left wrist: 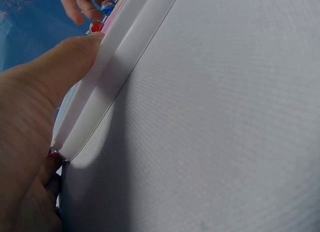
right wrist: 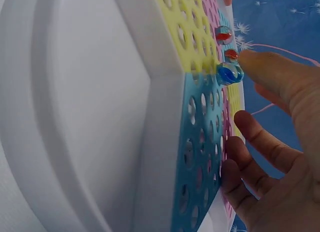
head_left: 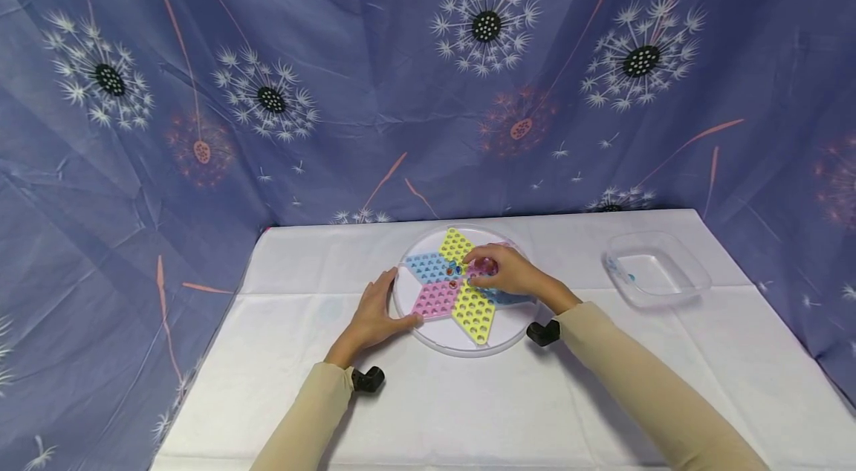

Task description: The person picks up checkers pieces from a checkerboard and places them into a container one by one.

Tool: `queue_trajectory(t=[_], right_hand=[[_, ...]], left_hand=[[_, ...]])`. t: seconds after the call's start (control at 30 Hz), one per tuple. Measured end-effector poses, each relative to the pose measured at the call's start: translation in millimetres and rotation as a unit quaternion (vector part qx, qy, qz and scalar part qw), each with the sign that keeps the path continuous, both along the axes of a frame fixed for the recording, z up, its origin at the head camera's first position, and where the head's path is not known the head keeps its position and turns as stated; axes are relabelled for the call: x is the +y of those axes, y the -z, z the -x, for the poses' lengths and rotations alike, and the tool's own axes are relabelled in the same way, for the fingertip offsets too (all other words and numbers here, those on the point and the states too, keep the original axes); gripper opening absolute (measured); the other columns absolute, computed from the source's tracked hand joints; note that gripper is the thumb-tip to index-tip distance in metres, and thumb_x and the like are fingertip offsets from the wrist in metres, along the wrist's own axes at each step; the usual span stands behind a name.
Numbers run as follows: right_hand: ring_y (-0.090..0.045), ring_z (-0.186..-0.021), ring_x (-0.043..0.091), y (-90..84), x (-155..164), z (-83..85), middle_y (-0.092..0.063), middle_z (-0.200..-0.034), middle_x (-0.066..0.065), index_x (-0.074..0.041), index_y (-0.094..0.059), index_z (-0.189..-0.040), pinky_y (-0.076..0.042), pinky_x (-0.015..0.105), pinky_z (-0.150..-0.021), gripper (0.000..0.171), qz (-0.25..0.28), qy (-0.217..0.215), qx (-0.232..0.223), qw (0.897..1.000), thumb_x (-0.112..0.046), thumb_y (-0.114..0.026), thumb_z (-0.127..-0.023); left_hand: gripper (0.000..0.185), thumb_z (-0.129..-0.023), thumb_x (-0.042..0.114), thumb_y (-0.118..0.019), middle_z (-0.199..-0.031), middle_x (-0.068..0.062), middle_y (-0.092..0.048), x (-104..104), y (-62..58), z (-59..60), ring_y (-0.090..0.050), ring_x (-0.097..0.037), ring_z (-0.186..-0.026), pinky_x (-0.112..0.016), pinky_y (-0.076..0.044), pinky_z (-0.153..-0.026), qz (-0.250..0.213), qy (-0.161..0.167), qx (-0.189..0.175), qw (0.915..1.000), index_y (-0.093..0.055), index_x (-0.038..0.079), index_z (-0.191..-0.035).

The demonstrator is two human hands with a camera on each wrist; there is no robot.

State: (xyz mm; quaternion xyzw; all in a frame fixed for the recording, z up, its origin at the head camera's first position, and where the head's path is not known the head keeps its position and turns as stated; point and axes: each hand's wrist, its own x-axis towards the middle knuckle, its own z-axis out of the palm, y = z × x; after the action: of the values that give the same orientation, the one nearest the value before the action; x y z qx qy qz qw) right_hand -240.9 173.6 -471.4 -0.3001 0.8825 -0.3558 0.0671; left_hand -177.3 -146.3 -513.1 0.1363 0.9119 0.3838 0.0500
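Observation:
A round white Chinese checkers board (head_left: 438,337) with a star of yellow, pink and blue hole-filled points lies on the table. My left hand (head_left: 374,315) holds its left rim, thumb on the near edge (left wrist: 75,57) and fingers against the outer side. Over the star's centre hovers my right hand (head_left: 511,270), thumb and index finger apart. In the right wrist view the thumb tip is at a blue marble (right wrist: 230,73) and an orange marble (right wrist: 231,55); a red-streaked marble (right wrist: 224,36) sits just beyond. The other fingers hang loosely bent over the board.
To the right stands a clear plastic container (head_left: 689,285) with a few small blue marbles (head_left: 631,277) at its left side. A white cloth (head_left: 468,411) covers the table. Behind it hangs a blue curtain (head_left: 374,85) with dandelion prints.

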Motion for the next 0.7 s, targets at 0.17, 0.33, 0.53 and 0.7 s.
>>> queue_trajectory(t=[0.17,0.33,0.53,0.7], right_hand=[[-0.06,-0.101,0.027,-0.1,-1.4,-4.2,-0.071,-0.115,0.009,-0.007,-0.074,-0.118,-0.052,0.046,-0.093,0.032,0.006,-0.006,-0.013,1.0,-0.016,-0.083,-0.088],[-0.06,-0.109,0.028,3.5,-1.4,-5.6,-0.071,-0.112,0.008,-0.008,-0.077,-0.111,-0.049,0.052,-0.1,0.024,0.006,-0.012,-0.002,1.0,-0.013,-0.082,-0.088],[-0.058,-0.112,0.026,7.2,-2.0,-5.1,-0.07,-0.113,0.003,-0.012,-0.079,-0.108,-0.045,0.052,-0.105,0.02,-0.017,0.002,0.012,1.0,-0.014,-0.082,-0.088],[-0.058,-0.111,0.027,9.5,-2.6,-4.8,-0.068,-0.113,0.003,-0.013,-0.079,-0.107,-0.045,0.052,-0.105,0.018,-0.026,0.006,0.021,0.999,-0.015,-0.081,-0.089]], left_hand=[[0.114,-0.079,0.049,-0.086,-0.167,-0.018,-0.026,0.2,0.1,-0.4,-0.02,-0.036,-0.155,-0.047,-0.007,-0.13,0.0,0.0,0.0,1.0,-0.023,0.005,-0.163],[0.115,-0.079,0.049,-0.086,-0.167,-0.018,-0.026,0.6,-2.4,-1.7,-0.019,-0.036,-0.155,-0.047,-0.006,-0.13,-0.005,-0.001,-0.006,1.0,-0.023,0.005,-0.163],[0.114,-0.079,0.049,-0.086,-0.167,-0.018,-0.026,0.5,-2.4,-1.4,-0.019,-0.035,-0.155,-0.047,-0.006,-0.13,-0.005,0.001,-0.005,1.0,-0.023,0.005,-0.163],[0.114,-0.079,0.049,-0.086,-0.167,-0.017,-0.026,0.5,-2.3,-1.9,-0.019,-0.035,-0.156,-0.047,-0.006,-0.13,-0.006,0.001,-0.006,1.0,-0.023,0.006,-0.163]])
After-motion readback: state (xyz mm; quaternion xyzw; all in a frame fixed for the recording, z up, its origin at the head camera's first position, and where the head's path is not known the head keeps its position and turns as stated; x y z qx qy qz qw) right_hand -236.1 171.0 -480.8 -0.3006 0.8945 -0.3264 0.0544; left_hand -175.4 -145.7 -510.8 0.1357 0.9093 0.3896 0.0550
